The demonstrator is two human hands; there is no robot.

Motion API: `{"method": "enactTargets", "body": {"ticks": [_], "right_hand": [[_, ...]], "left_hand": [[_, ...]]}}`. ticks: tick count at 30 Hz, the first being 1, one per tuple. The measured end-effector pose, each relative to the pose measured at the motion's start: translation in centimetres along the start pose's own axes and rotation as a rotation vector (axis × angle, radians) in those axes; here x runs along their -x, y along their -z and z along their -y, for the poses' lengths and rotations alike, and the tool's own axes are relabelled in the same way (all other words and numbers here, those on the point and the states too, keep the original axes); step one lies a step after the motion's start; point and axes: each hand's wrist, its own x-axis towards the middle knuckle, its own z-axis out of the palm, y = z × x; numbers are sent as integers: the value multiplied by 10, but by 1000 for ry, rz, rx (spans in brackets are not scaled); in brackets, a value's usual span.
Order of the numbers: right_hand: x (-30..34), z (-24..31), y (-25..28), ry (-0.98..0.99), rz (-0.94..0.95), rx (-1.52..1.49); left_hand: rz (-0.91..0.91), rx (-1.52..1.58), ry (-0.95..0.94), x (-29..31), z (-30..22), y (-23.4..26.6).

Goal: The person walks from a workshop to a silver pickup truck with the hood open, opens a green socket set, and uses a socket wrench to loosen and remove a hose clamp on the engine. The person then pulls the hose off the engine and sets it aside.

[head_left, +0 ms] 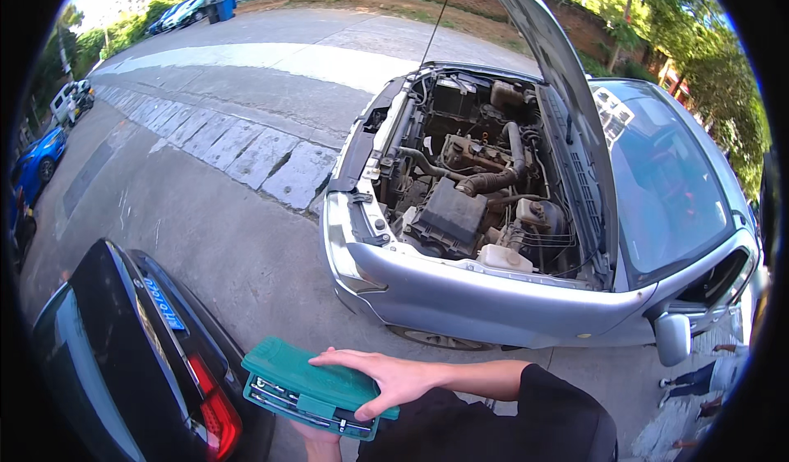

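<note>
A green plastic tool case is held low in front of me. Its lid stands slightly ajar, and shiny metal tools, which look like sockets and bits, show in the gap along its near side. My right hand lies over the lid, fingers across the top and thumb at the gap by the front edge. From beneath, my left hand supports the case; most of its fingers are hidden under it. Ahead is a silver car with its hood raised and its engine exposed.
A black car with a red tail light is close on my left. The silver car's side mirror sticks out at the right. Blue car stands far left. People are at the right edge. Concrete slabs cross the pavement.
</note>
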Motion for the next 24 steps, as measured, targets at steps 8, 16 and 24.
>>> {"method": "enactTargets", "body": {"ticks": [8,16,24], "right_hand": [[-164,-61,177,11,-62,-477],[-284,-83,314,10,-271,-969],[-349,-115,420,-106,-725,-795]], "left_hand": [[-6,80,232,-247,-116,-16],[-36,-15,437,-449,-211,-46],[5,-95,768,-671,-259,-55]]}}
